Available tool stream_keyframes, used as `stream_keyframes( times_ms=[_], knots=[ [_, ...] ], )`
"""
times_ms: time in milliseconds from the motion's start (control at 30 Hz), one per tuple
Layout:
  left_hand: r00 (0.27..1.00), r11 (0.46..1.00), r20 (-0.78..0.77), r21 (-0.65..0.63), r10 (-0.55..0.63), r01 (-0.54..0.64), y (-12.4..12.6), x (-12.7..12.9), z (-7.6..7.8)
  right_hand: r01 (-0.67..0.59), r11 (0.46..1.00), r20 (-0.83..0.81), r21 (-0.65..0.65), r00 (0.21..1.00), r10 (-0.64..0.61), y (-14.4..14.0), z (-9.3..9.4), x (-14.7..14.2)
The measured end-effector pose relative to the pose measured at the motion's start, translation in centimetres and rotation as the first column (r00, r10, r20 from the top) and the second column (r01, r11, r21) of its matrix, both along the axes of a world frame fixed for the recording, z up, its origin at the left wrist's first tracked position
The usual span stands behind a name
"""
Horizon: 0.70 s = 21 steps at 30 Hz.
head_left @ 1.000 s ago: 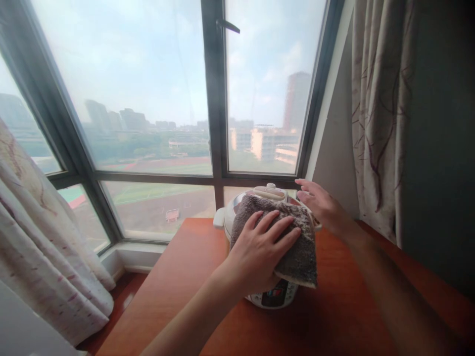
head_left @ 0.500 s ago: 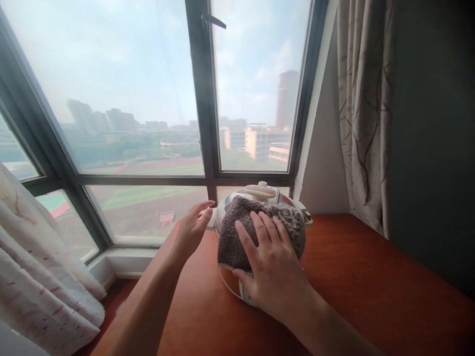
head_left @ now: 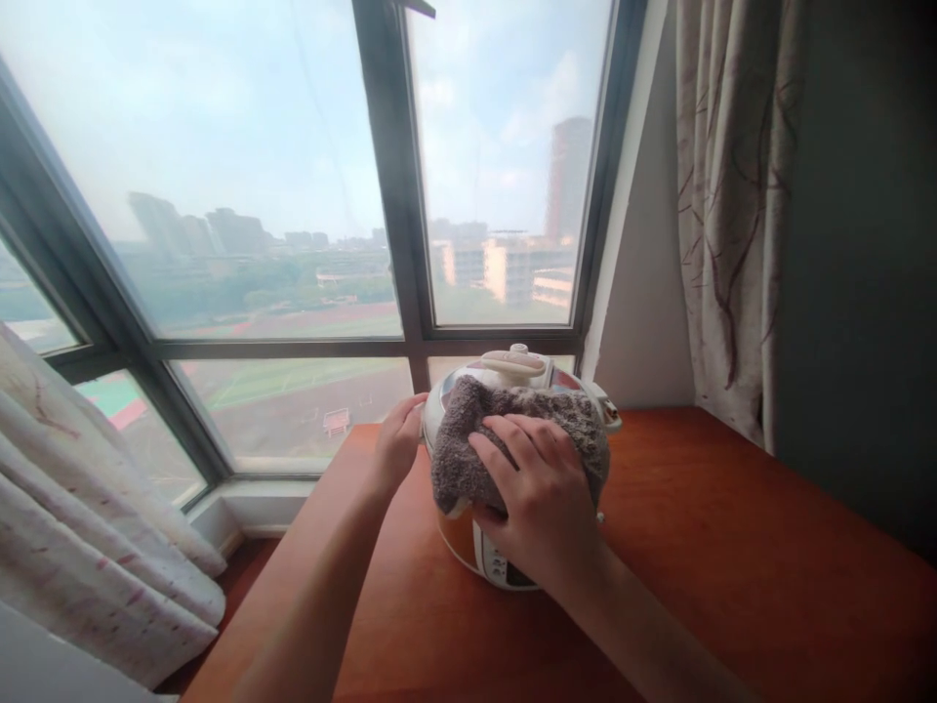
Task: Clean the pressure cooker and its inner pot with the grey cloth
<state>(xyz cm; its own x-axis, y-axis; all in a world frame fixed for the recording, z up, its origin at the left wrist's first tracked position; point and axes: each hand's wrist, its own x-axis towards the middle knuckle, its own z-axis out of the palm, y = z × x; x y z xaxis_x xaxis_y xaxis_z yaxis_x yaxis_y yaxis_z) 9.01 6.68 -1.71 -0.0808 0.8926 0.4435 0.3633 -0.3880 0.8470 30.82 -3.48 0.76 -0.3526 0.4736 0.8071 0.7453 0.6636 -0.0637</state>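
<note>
Now your left hand touches the cooker's left side, fingers curled on its rim; 0.5 s ago it was open in the air, apart from it. Your right hand stays on the towel, fingers spread, pressing it w/ the palm lower than before. The cooker stands on the wooden table near the window, white w/ orange body, lid mostly under the grey-brown towel.

No text on the cooker panel is legible.
</note>
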Motion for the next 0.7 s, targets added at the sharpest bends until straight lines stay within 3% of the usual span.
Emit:
stream_keyframes(
  times_ms=[400, 567, 700],
  knots=[
    [0.996, 0.996, 0.038, -0.013, 0.086, -0.086, 0.5, 0.2, -0.8, 0.118, 0.993, 0.116, 0.005, 0.986, -0.118, -1.2, -1.3, -0.6],
    [0.997, 0.997, 0.018, -0.024, 0.068, -0.068, 0.2, 0.0, -0.5, 0.091, 0.996, 0.058, 0.001, 0.994, -0.091, -0.1, -0.6, 0.0],
    [0.998, 0.998, 0.025, -0.014, 0.059, -0.058, 0.0, 0.0, -0.3, -0.003, 1.0, 0.025, -0.019, 1.0, 0.003, 0.5, 0.0, 2.0]
  ],
)
